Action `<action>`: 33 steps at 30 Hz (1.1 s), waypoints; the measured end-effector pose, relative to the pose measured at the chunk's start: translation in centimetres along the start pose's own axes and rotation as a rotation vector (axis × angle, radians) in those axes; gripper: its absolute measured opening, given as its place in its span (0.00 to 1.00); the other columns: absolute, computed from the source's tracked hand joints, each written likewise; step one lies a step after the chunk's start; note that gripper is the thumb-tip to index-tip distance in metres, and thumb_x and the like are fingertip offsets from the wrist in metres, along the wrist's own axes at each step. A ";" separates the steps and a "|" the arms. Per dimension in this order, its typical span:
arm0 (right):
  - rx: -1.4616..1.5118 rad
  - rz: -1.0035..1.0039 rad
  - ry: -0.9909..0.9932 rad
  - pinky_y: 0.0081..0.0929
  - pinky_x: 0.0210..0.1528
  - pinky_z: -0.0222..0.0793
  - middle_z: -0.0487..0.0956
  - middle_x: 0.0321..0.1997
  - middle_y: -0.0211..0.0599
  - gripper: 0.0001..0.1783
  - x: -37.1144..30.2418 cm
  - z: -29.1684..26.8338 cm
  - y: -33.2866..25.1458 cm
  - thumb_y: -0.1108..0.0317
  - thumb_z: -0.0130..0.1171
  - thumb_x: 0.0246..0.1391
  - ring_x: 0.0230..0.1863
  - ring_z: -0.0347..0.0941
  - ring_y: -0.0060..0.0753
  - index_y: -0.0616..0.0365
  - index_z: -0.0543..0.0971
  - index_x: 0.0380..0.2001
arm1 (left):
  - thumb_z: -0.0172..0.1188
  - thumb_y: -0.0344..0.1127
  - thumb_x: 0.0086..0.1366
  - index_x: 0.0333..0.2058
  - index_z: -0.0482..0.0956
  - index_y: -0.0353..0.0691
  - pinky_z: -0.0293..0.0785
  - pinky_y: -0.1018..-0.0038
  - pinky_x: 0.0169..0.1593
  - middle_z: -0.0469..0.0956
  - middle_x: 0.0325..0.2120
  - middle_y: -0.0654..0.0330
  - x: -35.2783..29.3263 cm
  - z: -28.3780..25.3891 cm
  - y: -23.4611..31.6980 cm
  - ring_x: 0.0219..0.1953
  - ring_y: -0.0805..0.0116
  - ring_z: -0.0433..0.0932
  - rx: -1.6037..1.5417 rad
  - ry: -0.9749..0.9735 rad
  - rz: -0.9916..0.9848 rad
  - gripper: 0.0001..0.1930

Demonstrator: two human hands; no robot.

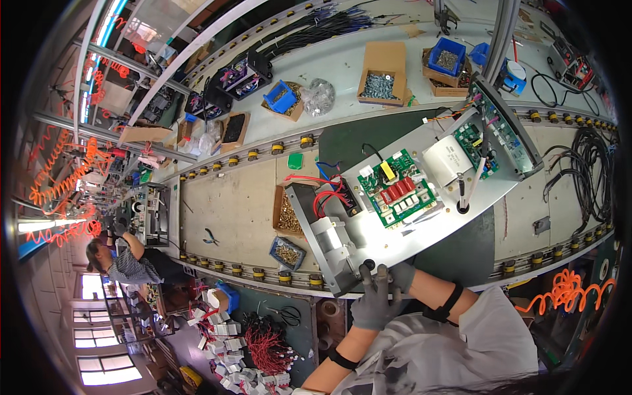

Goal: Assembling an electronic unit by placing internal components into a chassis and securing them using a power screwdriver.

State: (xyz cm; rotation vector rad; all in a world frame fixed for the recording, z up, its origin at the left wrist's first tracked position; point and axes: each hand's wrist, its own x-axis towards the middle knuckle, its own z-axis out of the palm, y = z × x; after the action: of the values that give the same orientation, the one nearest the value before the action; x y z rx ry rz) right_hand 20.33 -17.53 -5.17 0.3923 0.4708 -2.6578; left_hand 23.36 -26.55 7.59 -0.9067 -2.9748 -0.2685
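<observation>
An open metal chassis [421, 230] lies at a slant across the bench before me, with dark end panels. It carries a green circuit board [397, 191] with red parts, a large white cylinder [447, 160], a silver cylindrical part [331, 237] and red wires [324, 197]. My left hand [374, 304], in a grey glove, is at the near edge with fingers stretched and apart, close to a small black round part [368, 264]. Beside it, my gloved right hand [400, 276] is against the same edge; its fingers are partly hidden behind the left hand.
Left of the chassis are a cardboard box of brass fasteners [287, 214], a blue bin [288, 253] and pliers [210, 237]. Roller rails [259, 271] border the bench. Black cables [586, 174] lie at right. Beyond stands a screw box [380, 85]. A co-worker [135, 263] is at left.
</observation>
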 end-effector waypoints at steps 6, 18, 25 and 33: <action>0.013 -0.021 -0.014 0.29 0.51 0.68 0.70 0.52 0.41 0.21 0.7 -0.5 -0.2 0.60 0.39 0.62 0.50 0.69 0.35 0.60 0.64 0.54 | 0.59 0.47 0.49 0.53 0.67 0.40 0.72 0.69 0.14 0.64 0.50 0.31 0.2 0.0 0.2 0.18 0.57 0.78 -0.025 0.023 -0.003 0.32; 0.054 -0.042 -0.038 0.30 0.52 0.68 0.69 0.54 0.42 0.21 1.0 -1.3 0.4 0.62 0.40 0.62 0.51 0.68 0.35 0.61 0.63 0.55 | 0.58 0.49 0.50 0.52 0.69 0.38 0.70 0.73 0.15 0.66 0.49 0.30 0.3 0.0 0.0 0.17 0.62 0.78 0.002 0.040 0.016 0.31; 0.081 -0.061 -0.044 0.30 0.53 0.67 0.68 0.55 0.42 0.21 0.3 -1.6 1.2 0.63 0.40 0.62 0.52 0.68 0.35 0.61 0.62 0.56 | 0.55 0.50 0.53 0.51 0.69 0.36 0.71 0.76 0.17 0.66 0.48 0.29 0.2 0.0 -0.1 0.19 0.62 0.79 0.070 0.062 0.065 0.30; 0.103 -0.083 -0.041 0.31 0.54 0.67 0.67 0.56 0.43 0.22 -0.8 -2.9 1.6 0.65 0.41 0.62 0.53 0.67 0.35 0.62 0.61 0.57 | 0.56 0.51 0.52 0.51 0.69 0.34 0.72 0.76 0.18 0.66 0.48 0.27 0.4 0.4 0.1 0.20 0.61 0.79 0.074 0.058 0.077 0.32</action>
State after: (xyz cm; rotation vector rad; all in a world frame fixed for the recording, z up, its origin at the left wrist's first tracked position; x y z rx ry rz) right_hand 22.30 -17.58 -7.96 0.3557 0.3459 -2.7725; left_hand 23.08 -26.21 7.23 -0.9851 -2.8681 -0.1788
